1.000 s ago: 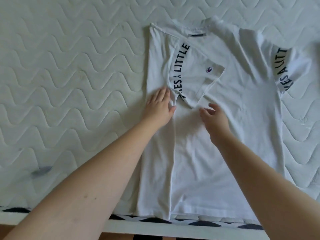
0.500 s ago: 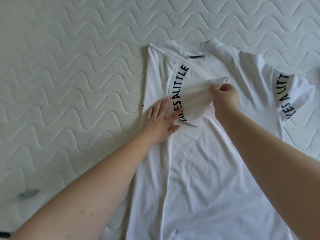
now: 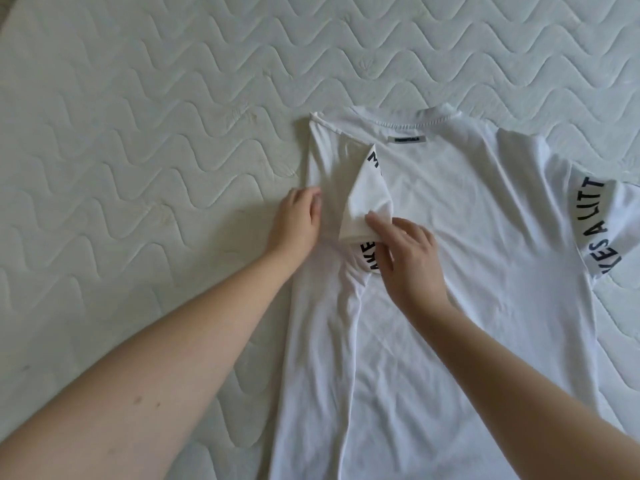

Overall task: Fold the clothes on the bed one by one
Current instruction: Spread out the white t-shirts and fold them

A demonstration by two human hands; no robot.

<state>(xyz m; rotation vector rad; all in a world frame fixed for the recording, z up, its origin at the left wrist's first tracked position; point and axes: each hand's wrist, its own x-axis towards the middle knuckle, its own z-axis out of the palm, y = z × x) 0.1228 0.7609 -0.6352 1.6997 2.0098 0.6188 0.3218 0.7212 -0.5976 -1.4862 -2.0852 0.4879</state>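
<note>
- We see one garment: a white T-shirt (image 3: pixel 467 271) spread flat on the quilted white mattress (image 3: pixel 138 133), its neck edge away from us and its hem running out of the bottom of the view.
- We count two sleeves. The left sleeve (image 3: pixel 367 202) is turned inward over the shirt body, doubled into a pointed flap. The right sleeve (image 3: pixel 602 223) lies spread out to the side on the mattress.
- Both sleeves carry a curved band of dark capital letters; on the folded one we read only a few letters above and below the flap, on the other "ES A LITT".
- We count one small dark label (image 3: pixel 407 139) just below the ribbed collar (image 3: pixel 415 118).
- The shirt's left side is folded in along one long straight edge from the shoulder toward the hem.
- We count two bare hands, each on a bare forearm coming up from the bottom of the view.
- Our left hand (image 3: pixel 298 226) rests on the folded left edge of the shirt, beside the sleeve flap, fingers relaxed and gripping nothing.
- Our right hand (image 3: pixel 408 258) lies on the lower end of the folded sleeve, fingers straight and close together, pressing the flap down against the shirt body rather than pinching it.
- The two hands sit near each other with the flap between them.
</note>
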